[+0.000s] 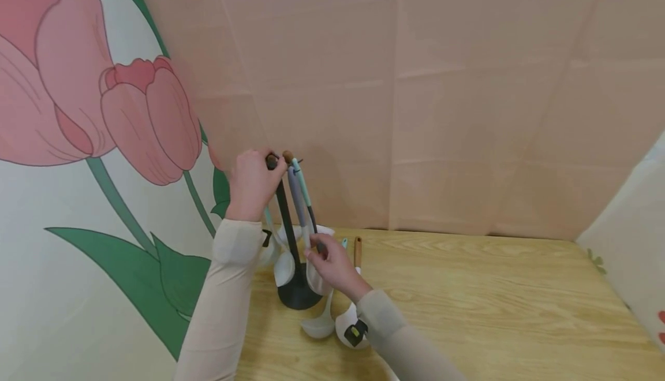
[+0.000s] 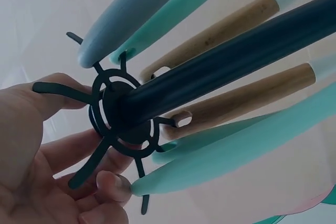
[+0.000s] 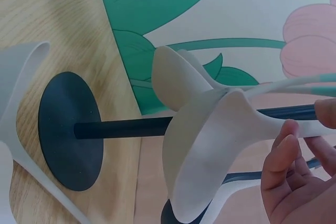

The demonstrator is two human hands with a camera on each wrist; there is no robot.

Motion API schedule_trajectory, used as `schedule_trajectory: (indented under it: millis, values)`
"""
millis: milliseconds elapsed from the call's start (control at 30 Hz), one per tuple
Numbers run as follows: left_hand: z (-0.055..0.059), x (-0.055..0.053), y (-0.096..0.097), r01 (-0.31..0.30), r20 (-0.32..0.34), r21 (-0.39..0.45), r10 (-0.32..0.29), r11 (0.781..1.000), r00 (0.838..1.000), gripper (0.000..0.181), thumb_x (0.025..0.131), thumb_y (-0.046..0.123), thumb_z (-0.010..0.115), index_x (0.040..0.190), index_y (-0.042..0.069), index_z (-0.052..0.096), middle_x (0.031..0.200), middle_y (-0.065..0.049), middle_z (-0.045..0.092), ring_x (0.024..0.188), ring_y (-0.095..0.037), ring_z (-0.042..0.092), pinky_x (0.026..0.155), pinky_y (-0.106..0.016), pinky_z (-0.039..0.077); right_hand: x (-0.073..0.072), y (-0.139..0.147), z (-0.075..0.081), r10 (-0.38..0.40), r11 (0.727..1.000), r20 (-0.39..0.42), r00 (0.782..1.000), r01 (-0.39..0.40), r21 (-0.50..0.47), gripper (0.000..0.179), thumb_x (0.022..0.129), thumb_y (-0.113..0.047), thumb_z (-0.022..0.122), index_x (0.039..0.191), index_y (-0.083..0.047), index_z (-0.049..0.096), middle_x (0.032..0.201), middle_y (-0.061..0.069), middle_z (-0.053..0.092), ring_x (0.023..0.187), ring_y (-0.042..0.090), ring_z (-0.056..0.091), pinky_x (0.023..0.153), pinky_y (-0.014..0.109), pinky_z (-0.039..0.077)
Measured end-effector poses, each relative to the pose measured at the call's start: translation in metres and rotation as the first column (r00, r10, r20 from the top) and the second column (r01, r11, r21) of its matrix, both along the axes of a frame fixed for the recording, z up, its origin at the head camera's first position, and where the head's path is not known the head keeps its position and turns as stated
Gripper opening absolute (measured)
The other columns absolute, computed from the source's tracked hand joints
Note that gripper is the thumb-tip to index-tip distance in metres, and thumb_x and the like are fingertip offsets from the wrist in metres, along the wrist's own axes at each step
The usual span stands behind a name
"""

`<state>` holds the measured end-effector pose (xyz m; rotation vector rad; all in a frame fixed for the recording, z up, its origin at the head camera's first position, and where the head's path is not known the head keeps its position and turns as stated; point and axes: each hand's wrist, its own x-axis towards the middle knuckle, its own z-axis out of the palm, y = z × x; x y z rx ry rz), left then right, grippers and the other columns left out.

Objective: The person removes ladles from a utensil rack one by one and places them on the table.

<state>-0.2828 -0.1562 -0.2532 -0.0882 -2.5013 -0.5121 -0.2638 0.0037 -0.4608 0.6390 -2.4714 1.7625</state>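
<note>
A black utensil rack stands on the table, its round base point(image 3: 71, 129) down and its pole upright. My left hand point(image 1: 254, 182) holds its hooked ring point(image 2: 126, 111) at the top, fingers behind and around it. My right hand point(image 1: 337, 262) pinches the neck of a white ladle point(image 3: 210, 156) whose blue-grey handle point(image 2: 131, 14) reaches up to a hook. Around the pole hang several other utensils, among them a turquoise handle point(image 2: 236, 150) and wooden handles point(image 2: 247, 100). Two hooks near my left thumb carry nothing.
A pale ladle point(image 1: 319, 326) and a white utensil with a wooden handle point(image 1: 357, 251) lie on the wooden table point(image 1: 499, 300), right of the base. Behind rises a brown-pink covered wall point(image 1: 441, 109). A tulip-printed panel point(image 1: 104, 265) stands close on the left.
</note>
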Motion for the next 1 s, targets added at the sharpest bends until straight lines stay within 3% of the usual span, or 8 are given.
schedule_trajectory:
  millis: [133, 267, 567, 733, 1000]
  values:
    - [0.0019, 0.0008, 0.0029, -0.018, -0.001, -0.015, 0.018, 1.0, 1.0, 0.025, 0.097, 0.031, 0.058, 0.089, 0.012, 0.072, 0.075, -0.008, 0.065, 0.066, -0.026, 0.06, 0.057, -0.038, 0.048, -0.0005, 0.0015, -0.0004, 0.004, 1.0, -0.002, 1.0, -0.004, -0.007, 0.033, 0.099, -0.02, 0.063, 0.13, -0.01, 0.061, 0.115, 0.005, 0.061, 0.076, 0.022, 0.054, 0.061, 0.029, 0.047]
    - [0.0037, 0.0016, 0.005, -0.034, -0.008, -0.039, 0.034, 0.999, 0.999, 0.025, 0.098, 0.032, 0.057, 0.086, 0.015, 0.071, 0.068, -0.005, 0.063, 0.058, -0.023, 0.057, 0.052, -0.035, 0.044, -0.0012, 0.0021, 0.0, 0.003, 1.0, -0.014, 1.0, -0.003, -0.001, 0.031, 0.098, -0.021, 0.063, 0.127, -0.009, 0.063, 0.112, 0.004, 0.062, 0.076, 0.019, 0.055, 0.061, 0.028, 0.047]
    - [-0.0008, 0.0023, 0.0064, -0.139, -0.055, -0.124, 0.133, 0.983, 0.99, 0.029, 0.097, 0.044, 0.06, 0.097, 0.021, 0.078, 0.07, -0.007, 0.064, 0.064, -0.03, 0.058, 0.048, -0.037, 0.043, 0.0015, 0.0013, -0.0013, 0.009, 1.0, -0.023, 1.0, -0.008, 0.006, 0.027, 0.098, -0.021, 0.064, 0.121, -0.008, 0.066, 0.107, 0.006, 0.065, 0.074, 0.014, 0.053, 0.063, 0.028, 0.047]
    - [-0.0028, 0.0027, 0.0061, -0.145, -0.094, -0.115, 0.134, 0.983, 0.986, 0.028, 0.098, 0.04, 0.059, 0.091, 0.02, 0.076, 0.066, -0.006, 0.063, 0.06, -0.03, 0.057, 0.047, -0.038, 0.042, 0.0025, 0.0006, -0.003, 0.02, 1.0, -0.019, 1.0, -0.021, -0.016, 0.026, 0.098, -0.02, 0.064, 0.121, -0.007, 0.066, 0.104, 0.006, 0.064, 0.074, 0.015, 0.056, 0.062, 0.028, 0.05]
    - [-0.0001, 0.0038, 0.0065, -0.144, -0.085, -0.125, 0.134, 0.982, 0.987, 0.027, 0.098, 0.038, 0.059, 0.087, 0.019, 0.074, 0.062, -0.005, 0.06, 0.054, -0.025, 0.055, 0.046, -0.036, 0.04, 0.0036, 0.0002, -0.0029, 0.017, 0.999, -0.004, 1.0, -0.017, -0.034, 0.028, 0.098, -0.018, 0.064, 0.121, -0.002, 0.066, 0.104, 0.009, 0.065, 0.076, 0.017, 0.058, 0.063, 0.028, 0.052]
